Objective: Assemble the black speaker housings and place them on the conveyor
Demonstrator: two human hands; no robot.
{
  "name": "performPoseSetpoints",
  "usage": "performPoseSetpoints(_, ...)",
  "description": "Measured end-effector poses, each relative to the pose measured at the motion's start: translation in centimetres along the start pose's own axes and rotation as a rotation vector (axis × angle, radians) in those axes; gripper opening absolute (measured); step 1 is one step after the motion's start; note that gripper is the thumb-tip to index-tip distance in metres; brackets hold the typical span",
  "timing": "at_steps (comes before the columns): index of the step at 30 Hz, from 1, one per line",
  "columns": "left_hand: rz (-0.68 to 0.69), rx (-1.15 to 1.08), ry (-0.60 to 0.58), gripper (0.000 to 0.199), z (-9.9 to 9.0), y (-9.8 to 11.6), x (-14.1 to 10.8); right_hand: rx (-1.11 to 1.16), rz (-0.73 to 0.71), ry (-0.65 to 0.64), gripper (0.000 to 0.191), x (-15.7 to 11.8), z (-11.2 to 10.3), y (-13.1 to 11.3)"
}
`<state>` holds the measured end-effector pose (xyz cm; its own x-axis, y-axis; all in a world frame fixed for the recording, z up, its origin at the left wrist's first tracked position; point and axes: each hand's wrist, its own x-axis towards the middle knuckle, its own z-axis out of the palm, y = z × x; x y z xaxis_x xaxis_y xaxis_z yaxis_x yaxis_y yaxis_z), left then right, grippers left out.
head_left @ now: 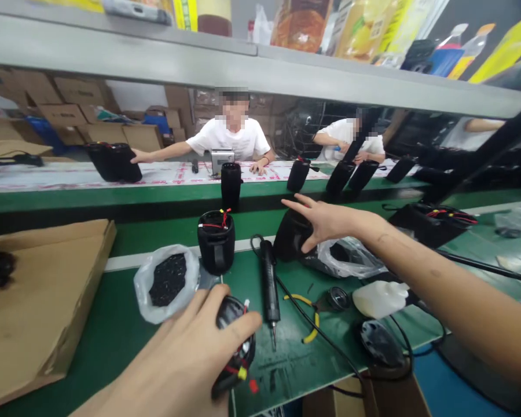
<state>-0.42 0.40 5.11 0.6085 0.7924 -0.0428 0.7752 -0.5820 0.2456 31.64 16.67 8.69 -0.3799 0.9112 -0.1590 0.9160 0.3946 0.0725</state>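
My left hand (217,336) is closed round a black cylindrical housing (233,376) at the front, with red wires and white, yellow and red connectors at its end. Stretched across to the right, my right hand (323,220) has its fingers and thumb spread at another black housing (289,237); whether they touch is unclear. Between the hands an electric screwdriver (270,281) lies on the green bench, bit toward me. Beyond my left hand are a bag of small black screws (168,279) and an upright black housing (217,243) with wires on top.
Yellow-handled pliers (315,313), a white bottle (380,299) and a clear plastic bag (351,258) lie at right, with cables crossing the bench. A cardboard tray (47,289) fills the left. Opposite, a co-worker (230,133) touches a black housing (116,162). A shelf (200,55) runs overhead.
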Motion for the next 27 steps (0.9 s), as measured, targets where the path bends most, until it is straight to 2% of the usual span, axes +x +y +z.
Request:
performPoseSetpoints(2,-0.082,0.010,-0.058,0.077,0.6,0.5,0.6,-0.006,0.036,0.122,0.116,-2.2,-0.7,-1.8)
performPoseSetpoints(4,-0.131,0.002,-0.085,0.083,0.8,0.8,0.9,0.053,0.000,0.254,0.083,-4.7,-0.3,-4.2)
performPoseSetpoints(6,-0.152,-0.029,-0.109,0.086,0.8,0.9,0.9,0.173,-0.009,0.353,0.057,-6.8,1.7,-6.9)
performPoseSetpoints(7,-0.127,-0.055,-0.106,0.091,0.7,0.8,0.7,0.238,0.023,0.361,0.054,-7.4,3.4,-8.2)
performPoseSetpoints(10,0.044,-0.199,-0.026,0.111,-0.5,-0.8,-0.8,0.363,0.175,0.295,0.057,-7.6,9.7,-11.6)
performPoseSetpoints(11,0.043,-0.255,0.042,0.108,-1.0,-1.7,-1.3,0.385,0.232,0.254,0.061,-7.1,11.7,-12.5)
performPoseSetpoints(12,-0.006,-0.280,0.118,0.092,-1.5,-2.9,-1.8,0.399,0.290,0.214,0.065,-6.6,13.4,-13.4)
performPoseSetpoints(14,-0.241,-0.212,0.277,0.039,-2.1,-5.9,-2.4,0.426,0.364,0.133,0.073,-5.5,15.7,-14.9)
performPoseSetpoints(15,-0.296,-0.096,0.272,0.027,-1.9,-7.4,-2.3,0.444,0.381,0.103,0.076,-5.1,16.4,-15.3)
performPoseSetpoints(18,-0.307,0.026,0.134,0.021,-0.1,-11.2,-1.1,0.546,0.395,0.063,0.076,-4.6,16.9,-15.7)
performPoseSetpoints(21,-0.284,0.110,0.050,0.018,2.0,-12.7,0.3,0.742,0.403,0.093,0.076,-5.9,16.7,-15.2)
performPoseSetpoints(23,-0.268,0.146,0.025,0.022,2.5,-12.7,0.6,0.876,0.399,0.144,0.076,-8.5,16.6,-15.2)
performPoseSetpoints(27,-0.245,0.129,0.033,0.033,2.1,-12.7,0.1,1.058,0.469,0.261,0.071,-16.3,17.9,-15.9)
